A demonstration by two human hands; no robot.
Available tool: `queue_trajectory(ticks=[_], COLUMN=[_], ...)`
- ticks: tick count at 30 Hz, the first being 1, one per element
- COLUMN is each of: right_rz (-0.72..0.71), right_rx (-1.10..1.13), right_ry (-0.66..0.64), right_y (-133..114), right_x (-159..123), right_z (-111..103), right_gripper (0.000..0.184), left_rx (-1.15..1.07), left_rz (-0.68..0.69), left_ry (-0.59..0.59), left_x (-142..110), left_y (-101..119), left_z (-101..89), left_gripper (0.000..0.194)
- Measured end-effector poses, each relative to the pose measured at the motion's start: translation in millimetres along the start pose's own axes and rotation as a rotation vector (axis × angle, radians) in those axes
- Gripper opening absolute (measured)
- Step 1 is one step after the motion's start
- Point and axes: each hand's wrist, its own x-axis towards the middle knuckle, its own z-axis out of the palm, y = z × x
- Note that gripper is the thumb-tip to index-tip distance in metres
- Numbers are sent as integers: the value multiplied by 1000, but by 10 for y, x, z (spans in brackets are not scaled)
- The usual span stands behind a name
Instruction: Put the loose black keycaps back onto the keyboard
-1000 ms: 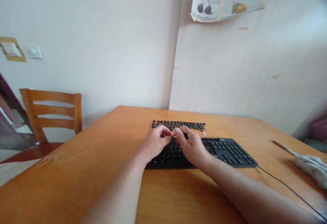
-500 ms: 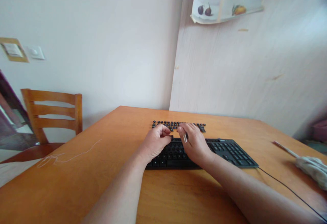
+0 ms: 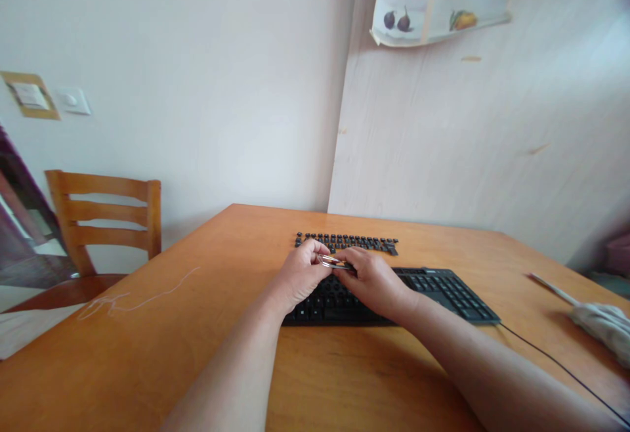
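Over the back edge of a black keyboard (image 3: pixel 335 312), my left hand (image 3: pixel 302 278) is closed in a pinch. Its fingertips meet the wire end of a small metal puller; the small black keycap they pinch is now mostly hidden. My right hand (image 3: pixel 377 284) grips the wire keycap puller (image 3: pixel 331 261) by its dark end, with the shiny wires pointing left. Some keys on the left part of the keyboard look to be off, though my hands cover much of it. Behind, loose black keycaps (image 3: pixel 361 241) lie in rows on the table.
The wooden table (image 3: pixel 197 346) carries a tangle of white string (image 3: pixel 113 304) at left. A grey cloth (image 3: pixel 600 327) and a thin stick (image 3: pixel 554 287) lie at right. The keyboard cable (image 3: pixel 551 360) runs to the lower right. A wooden chair (image 3: pixel 105 209) stands at left.
My right hand has turned the puller around: its wires pointed away to the right, then down, and now point left at my left fingertips. My left hand stays almost in place.
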Motion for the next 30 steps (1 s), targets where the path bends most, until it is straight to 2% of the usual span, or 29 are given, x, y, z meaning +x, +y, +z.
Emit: queue_trajectory(ticks=[3, 6, 9, 12, 15, 21, 30], right_rz=[33, 162, 290, 343, 370, 437, 414], right_rx=[-17, -68, -110, -132, -188, -267, -289], right_ry=[29, 53, 12, -52, -109, -205, -239], right_y=[43, 174, 366, 543, 674, 844, 829], right_x=[30, 88, 169, 263, 360, 507, 608], right_z=[-38, -94, -121, -91, -12, 141, 213], right_gripper=[14, 13, 14, 14, 15, 22, 19], left_rx=[-21, 27, 31, -32, -57, -47, -20], left_rz=[28, 52, 36, 9, -10, -21, -30], left_ry=[60, 245, 452, 557, 588, 565, 534], left_x=[36, 97, 146, 171, 179, 167, 144], left_y=[-30, -92, -157, -204, -224, -197, -192], left_z=[-19, -87, -167, -217, -233, -231, -226], left_gripper=[26, 21, 18, 16, 16, 14, 14])
